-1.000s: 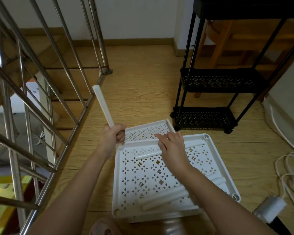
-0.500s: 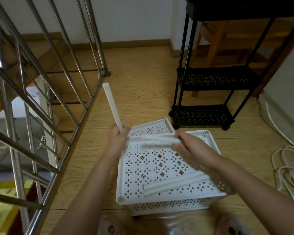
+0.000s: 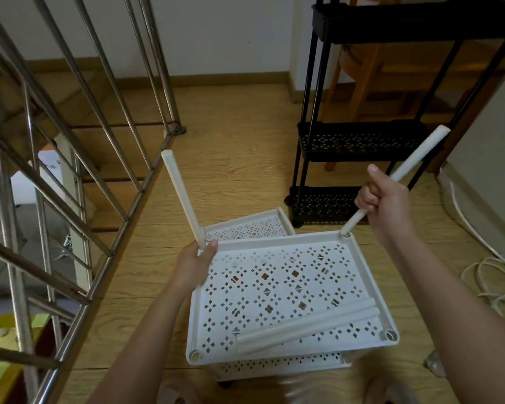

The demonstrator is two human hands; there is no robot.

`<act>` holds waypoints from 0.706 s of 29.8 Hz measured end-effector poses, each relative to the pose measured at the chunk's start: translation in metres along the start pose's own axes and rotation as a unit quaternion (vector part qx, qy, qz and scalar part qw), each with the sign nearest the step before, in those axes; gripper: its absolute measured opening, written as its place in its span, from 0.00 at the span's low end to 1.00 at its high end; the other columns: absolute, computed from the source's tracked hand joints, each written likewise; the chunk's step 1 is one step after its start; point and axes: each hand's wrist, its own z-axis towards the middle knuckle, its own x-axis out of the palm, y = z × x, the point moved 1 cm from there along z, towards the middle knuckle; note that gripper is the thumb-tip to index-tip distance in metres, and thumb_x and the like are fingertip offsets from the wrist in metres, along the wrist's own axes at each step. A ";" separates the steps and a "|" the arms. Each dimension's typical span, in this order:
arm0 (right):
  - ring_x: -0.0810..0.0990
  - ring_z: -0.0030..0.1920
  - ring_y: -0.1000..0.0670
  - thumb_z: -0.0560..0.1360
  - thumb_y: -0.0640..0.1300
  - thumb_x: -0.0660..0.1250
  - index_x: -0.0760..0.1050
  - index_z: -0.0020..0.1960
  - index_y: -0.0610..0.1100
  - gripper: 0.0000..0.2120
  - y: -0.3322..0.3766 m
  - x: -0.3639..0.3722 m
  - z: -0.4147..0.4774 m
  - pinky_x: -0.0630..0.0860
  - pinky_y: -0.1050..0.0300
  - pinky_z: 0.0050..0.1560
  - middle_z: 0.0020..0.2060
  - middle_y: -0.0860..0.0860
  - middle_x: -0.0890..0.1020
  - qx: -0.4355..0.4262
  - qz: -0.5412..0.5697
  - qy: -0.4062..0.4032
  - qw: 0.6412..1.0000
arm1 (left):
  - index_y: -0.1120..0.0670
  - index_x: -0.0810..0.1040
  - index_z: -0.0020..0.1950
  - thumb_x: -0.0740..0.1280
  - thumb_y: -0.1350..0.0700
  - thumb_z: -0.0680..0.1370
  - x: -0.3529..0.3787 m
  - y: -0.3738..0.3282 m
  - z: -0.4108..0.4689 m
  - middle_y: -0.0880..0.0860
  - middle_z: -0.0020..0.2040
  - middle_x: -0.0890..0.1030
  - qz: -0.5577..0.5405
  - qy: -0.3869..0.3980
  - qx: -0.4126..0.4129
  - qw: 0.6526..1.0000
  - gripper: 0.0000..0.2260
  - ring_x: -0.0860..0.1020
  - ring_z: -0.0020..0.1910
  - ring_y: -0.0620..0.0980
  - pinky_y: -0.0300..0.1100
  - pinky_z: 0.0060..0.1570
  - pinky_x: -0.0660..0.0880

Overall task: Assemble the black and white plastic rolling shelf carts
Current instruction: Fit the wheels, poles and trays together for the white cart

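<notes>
Mid-build on the wooden floor (image 3: 245, 170): your left hand (image 3: 197, 263) grips the far-left corner of the white shelf tray (image 3: 274, 239). Its thumb lies against the foot of a white tube (image 3: 181, 199) that stands nearly upright in that corner's socket. Your right hand (image 3: 382, 199) is closed in a fist around a second tube (image 3: 414, 158). That tube is tilted toward the upper right of the frame, and its lower end meets the far-right corner socket, though whether it is seated cannot be told.

The black cart (image 3: 359, 141), at upper right, stands fully built with three tiers on its posts, so that half of the job looks done. The white cart appears to be less than halfway. The tray sits at centre frame, with another perforated tier (image 3: 274, 368) showing beneath its near edge. One post looks to be in and one is going in. Both sockets along the tray's near edge are empty, and two loose tubes (image 3: 306, 325) lie on the tray, probably meant for them. A spare white tray (image 3: 245, 227) lies flat just behind, at centre, likely the next tier to go on. A steel stair railing (image 3: 70, 141) fills the left of the frame.
</notes>
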 end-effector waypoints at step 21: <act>0.57 0.25 0.50 0.78 0.47 0.61 0.57 0.24 0.51 0.25 -0.003 -0.007 0.004 0.60 0.55 0.34 0.19 0.54 0.59 0.000 -0.111 0.078 0.991 | 0.52 0.76 0.57 0.61 0.43 0.79 -0.001 0.008 0.009 0.52 0.48 0.81 -0.044 0.025 -0.017 0.999 0.15 0.78 0.42 0.47 0.38 0.36 0.71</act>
